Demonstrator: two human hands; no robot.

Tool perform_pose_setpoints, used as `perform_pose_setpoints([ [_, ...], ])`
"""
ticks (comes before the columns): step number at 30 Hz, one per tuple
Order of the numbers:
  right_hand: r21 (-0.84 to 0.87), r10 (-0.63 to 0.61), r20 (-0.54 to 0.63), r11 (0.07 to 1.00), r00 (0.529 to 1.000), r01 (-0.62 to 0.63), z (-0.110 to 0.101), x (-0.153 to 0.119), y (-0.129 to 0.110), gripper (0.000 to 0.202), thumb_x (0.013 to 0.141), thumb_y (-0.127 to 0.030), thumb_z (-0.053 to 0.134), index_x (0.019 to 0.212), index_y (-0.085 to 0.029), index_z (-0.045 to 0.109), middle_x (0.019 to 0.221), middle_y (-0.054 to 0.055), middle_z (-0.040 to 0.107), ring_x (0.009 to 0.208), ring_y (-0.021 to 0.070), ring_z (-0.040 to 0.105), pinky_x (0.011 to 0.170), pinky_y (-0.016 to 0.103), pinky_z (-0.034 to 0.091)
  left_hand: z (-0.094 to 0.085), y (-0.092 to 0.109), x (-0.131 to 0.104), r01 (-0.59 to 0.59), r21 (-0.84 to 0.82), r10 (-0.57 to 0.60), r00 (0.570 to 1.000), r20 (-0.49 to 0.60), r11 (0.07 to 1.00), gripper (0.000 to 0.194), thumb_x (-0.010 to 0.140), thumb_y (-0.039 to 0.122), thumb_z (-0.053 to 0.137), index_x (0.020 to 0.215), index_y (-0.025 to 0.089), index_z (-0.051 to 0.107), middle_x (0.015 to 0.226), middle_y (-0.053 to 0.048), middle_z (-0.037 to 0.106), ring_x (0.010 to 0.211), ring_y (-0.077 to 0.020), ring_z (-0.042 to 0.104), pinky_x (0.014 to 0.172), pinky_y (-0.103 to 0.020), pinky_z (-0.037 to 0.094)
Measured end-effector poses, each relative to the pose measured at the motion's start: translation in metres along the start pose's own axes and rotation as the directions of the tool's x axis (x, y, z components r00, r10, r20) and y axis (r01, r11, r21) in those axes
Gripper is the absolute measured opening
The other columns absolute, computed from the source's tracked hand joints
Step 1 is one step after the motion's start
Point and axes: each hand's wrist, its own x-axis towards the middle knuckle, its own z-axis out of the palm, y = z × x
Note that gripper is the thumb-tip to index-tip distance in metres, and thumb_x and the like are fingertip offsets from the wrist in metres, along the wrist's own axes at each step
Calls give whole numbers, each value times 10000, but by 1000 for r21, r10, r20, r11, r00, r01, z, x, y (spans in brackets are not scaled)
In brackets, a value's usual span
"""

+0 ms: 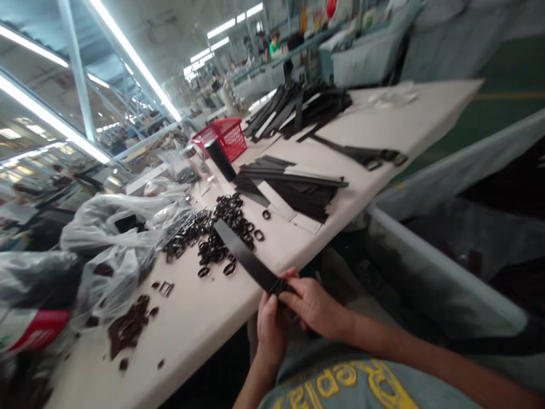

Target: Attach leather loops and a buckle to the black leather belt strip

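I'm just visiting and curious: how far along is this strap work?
Done, it seems: a few straps with fittings lie apart at the table's far edge. In hand: both hands, left and right, hold one black strap at its near end; I cannot tell if a ring is on it. Left: the stack of plain straps, a bigger heap behind, and many loose rings.

The black strap (249, 258) at lower centre of the frame looks like smooth leather or a leather-like sheet with a faint sheen. The table (204, 318) has a matt, pale, smooth top. At left, the bags (114, 238) are thin glossy plastic film (crinkled, catching the light). The small black rings (221, 233) look shiny. The red basket (223, 136) at upper centre is meshed plastic.
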Motion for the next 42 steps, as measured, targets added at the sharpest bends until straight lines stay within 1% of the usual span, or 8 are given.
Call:
perform_pose_setpoints([
  [4, -257, -175, 52, 949, 983, 183, -23, 3, -11, 215, 934, -363, 504, 904, -166, 587, 679, 22, 626, 514, 139, 578, 493, 231, 417, -8, -12, 13, -44, 116, 52, 997, -60, 992, 456, 841, 513, 654, 1150, 188, 738, 1185, -121, 724, 1219, -322, 615, 1019, -387, 534],
  [8, -451, -307, 79, 837, 948, 309, -57, 5, -37, 216, 939, -375, 522, 947, -180, 614, 773, 50, 700, 687, 176, 650, 625, 252, 449, -8, 6, 24, -151, 247, 193, 968, -158, 957, 419, 842, 510, 686, 1137, 215, 733, 1149, -89, 740, 1082, -281, 688, 949, -350, 564],
  [16, -537, -241, -261, 841, 935, 67, -188, 34, -82, 354, 919, -537, 467, 926, -200, 572, 734, 34, 687, 569, 169, 616, 503, 259, 485, -45, 49, 51, -261, 454, 377, 907, -188, 852, 517, 805, 530, 736, 1206, 215, 653, 1196, -118, 717, 1022, -249, 707, 903, -367, 572],
  [21, -728, -427, -591, 648, 684, -224, -270, 62, -83, 425, 854, -436, 530, 1155, -145, 605, 1173, 185, 672, 1063, 334, 648, 918, 475, 516, -46, 46, 52, -257, 387, 358, 908, -217, 886, 469, 847, 485, 707, 1224, 215, 633, 1176, -107, 723, 1006, -219, 710, 939, -360, 557],
  [24, -836, -600, -518, 505, 610, -213, -270, 72, -60, 457, 873, -414, 524, 1227, -135, 604, 1209, 184, 658, 1105, 333, 632, 980, 482, 486, -45, 45, 52, -245, 394, 343, 918, -200, 886, 428, 838, 486, 718, 1159, 208, 673, 1149, -100, 733, 994, -220, 716, 936, -353, 560],
  [33, -960, -564, -144, 278, 813, 22, -149, 122, -15, 304, 965, -317, 486, 1190, -197, 651, 1314, 84, 640, 1209, 226, 584, 1069, 356, 420, -52, 37, 53, -246, 450, 344, 927, -150, 858, 339, 869, 474, 684, 1068, 204, 736, 1131, -99, 740, 1004, -226, 714, 911, -309, 545],
  [37, -918, -482, -376, 310, 791, -248, -172, 161, -32, 425, 992, -303, 402, 1322, -101, 577, 1400, 197, 559, 1276, 314, 521, 1078, 458, 373, -50, 38, 51, -255, 472, 353, 927, -131, 844, 343, 881, 475, 664, 1064, 193, 735, 1104, -108, 747, 995, -236, 714, 910, -327, 542],
  [42, -826, -204, -542, 306, 815, -473, -217, 186, -42, 367, 960, -379, 480, 1081, -138, 729, 987, 174, 735, 925, 299, 680, 789, 378, 487, -47, 40, 52, -266, 456, 360, 924, -131, 849, 358, 874, 485, 660, 1043, 178, 735, 1077, -119, 752, 969, -248, 719, 875, -334, 553],
])
